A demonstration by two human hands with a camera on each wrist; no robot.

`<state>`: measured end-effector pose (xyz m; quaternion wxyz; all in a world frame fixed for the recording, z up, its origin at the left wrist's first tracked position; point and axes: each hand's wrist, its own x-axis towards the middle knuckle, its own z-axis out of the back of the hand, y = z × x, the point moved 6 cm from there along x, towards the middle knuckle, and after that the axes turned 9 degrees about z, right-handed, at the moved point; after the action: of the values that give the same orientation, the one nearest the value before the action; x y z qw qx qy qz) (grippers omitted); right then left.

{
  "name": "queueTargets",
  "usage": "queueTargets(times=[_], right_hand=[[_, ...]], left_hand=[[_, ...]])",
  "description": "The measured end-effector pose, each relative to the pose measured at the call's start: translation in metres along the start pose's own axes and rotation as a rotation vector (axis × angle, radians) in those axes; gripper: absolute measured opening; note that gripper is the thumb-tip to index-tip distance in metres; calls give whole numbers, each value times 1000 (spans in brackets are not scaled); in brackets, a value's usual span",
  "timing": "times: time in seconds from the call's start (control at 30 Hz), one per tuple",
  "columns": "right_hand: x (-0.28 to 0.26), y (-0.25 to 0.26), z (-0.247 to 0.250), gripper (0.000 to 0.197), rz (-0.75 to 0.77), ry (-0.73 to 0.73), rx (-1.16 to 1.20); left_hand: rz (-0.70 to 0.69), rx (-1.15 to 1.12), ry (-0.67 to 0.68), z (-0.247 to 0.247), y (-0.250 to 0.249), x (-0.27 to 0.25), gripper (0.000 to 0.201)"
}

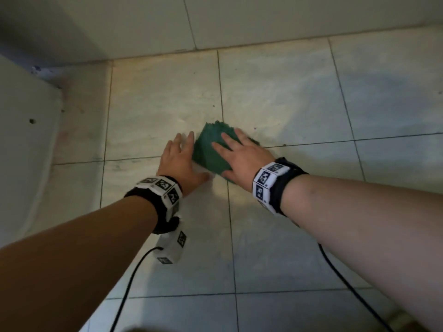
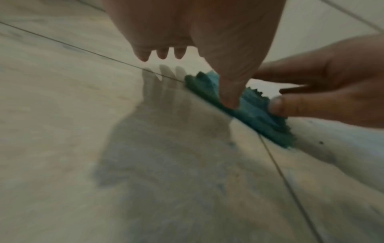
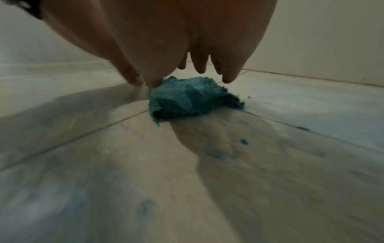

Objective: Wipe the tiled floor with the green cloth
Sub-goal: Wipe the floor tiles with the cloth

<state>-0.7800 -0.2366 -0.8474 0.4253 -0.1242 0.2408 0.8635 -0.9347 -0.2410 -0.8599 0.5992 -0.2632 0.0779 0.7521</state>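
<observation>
Showing a person's two bare forearms reaching down over the tiled floor, the head view places the green cloth bunched on the floor where the grout lines of four tiles meet, a short way in front of the wall. The right hand lies flat on top of the cloth, fingers spread and straight, thumb laid along the cloth's near edge; its grip is apart, pressing rather than clasping. The left hand is just beside the cloth on its left, fingers extended; in the left wrist view its thumb comes down onto the cloth's edge, while the other fingertips appear to hover slightly above the tile, so this grip too is apart. The right wrist view shows the cloth as a crumpled, frayed mound beneath the fingertips, with small blue-green specks scattered on the tile nearer the camera. Each wrist carries a black band with white marker blocks, and a black cable trails back from each.
</observation>
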Motion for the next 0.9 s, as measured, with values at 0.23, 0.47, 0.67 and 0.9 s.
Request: queueTargets(times=[0.23, 0.47, 0.67, 0.9], right_hand=[[38, 10, -22, 76, 61, 135, -63], [-8, -86, -1, 53, -105, 87, -165], [-20, -130, 8, 75, -96, 78, -87], [-29, -80, -12, 76, -72, 144, -154]], left_hand=[[-8, 106, 6, -29, 8, -19, 128], [-106, 140, 78, -34, -52, -10, 119], [-123, 211, 172, -39, -84, 0, 117], [-114, 207, 174, -40, -81, 3, 119]])
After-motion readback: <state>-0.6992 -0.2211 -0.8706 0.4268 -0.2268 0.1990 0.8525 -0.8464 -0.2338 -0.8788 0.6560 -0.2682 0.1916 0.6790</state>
